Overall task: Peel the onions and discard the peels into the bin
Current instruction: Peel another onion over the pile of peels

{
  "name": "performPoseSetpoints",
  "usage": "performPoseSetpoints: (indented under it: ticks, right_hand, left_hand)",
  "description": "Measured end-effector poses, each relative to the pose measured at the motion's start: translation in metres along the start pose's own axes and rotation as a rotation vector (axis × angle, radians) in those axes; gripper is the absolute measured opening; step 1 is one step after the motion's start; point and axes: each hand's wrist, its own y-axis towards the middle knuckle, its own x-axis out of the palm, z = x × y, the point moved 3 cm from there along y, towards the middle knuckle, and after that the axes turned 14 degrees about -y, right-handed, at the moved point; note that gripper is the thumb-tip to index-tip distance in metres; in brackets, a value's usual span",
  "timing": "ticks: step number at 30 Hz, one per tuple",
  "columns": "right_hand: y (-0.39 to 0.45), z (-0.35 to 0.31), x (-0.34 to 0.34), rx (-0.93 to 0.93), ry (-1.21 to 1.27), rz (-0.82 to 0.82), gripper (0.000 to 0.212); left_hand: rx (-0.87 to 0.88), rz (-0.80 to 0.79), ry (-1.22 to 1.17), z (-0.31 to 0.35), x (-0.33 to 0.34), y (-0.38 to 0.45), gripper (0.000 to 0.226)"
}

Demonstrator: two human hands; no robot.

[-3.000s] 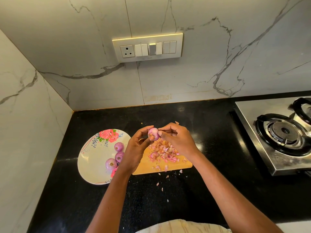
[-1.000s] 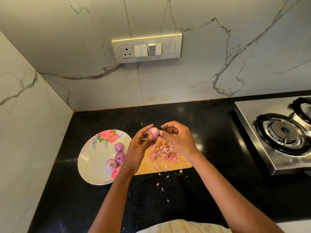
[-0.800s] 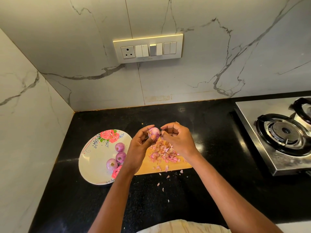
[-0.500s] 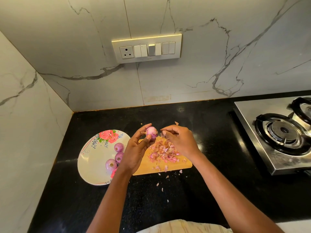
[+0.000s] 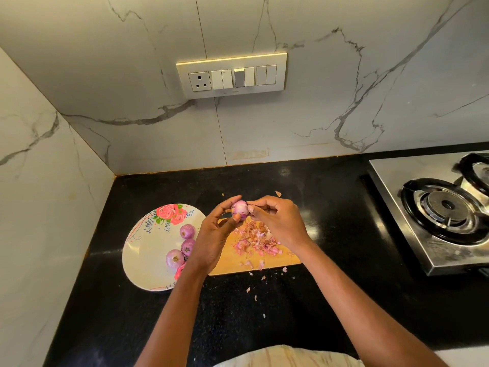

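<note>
My left hand (image 5: 211, 239) holds a small pink onion (image 5: 240, 209) between thumb and fingers above the wooden cutting board (image 5: 232, 263). My right hand (image 5: 277, 221) has its fingers curled at the onion's right side, pinching at its skin. A heap of onion peels (image 5: 255, 241) lies on the board under my hands. Three peeled onions (image 5: 187, 231) sit on the flowered plate (image 5: 143, 250) to the left. No bin is in view.
Loose peel scraps (image 5: 260, 282) are scattered on the black counter (image 5: 330, 300) in front of the board. A steel gas stove (image 5: 444, 213) stands at the right. Marble walls close the back and left, with a switch panel (image 5: 231, 74) above.
Both hands stay above the board and keep working at the same onion. The right fingers came off it half a second ago and are back at its side now.
</note>
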Motion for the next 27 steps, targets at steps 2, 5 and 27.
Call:
performPoseSetpoints:
  ticks: [2, 5, 27]
  right_hand:
    - [0.0002, 0.0025, -0.0008, 0.015, 0.021, -0.003, 0.019]
    - [-0.0008, 0.0034, -0.0023, 0.023, 0.033, 0.0, 0.017]
    - [0.0004, 0.0061, -0.0023, 0.012, -0.192, -0.041, 0.03]
  left_hand:
    - [-0.002, -0.004, 0.005, 0.0, 0.0009, -0.0001, 0.049]
    - [-0.009, -0.009, 0.006, 0.0002, 0.002, 0.0001, 0.047]
    - [-0.105, 0.088, -0.309, 0.0003, -0.0053, 0.0006, 0.048]
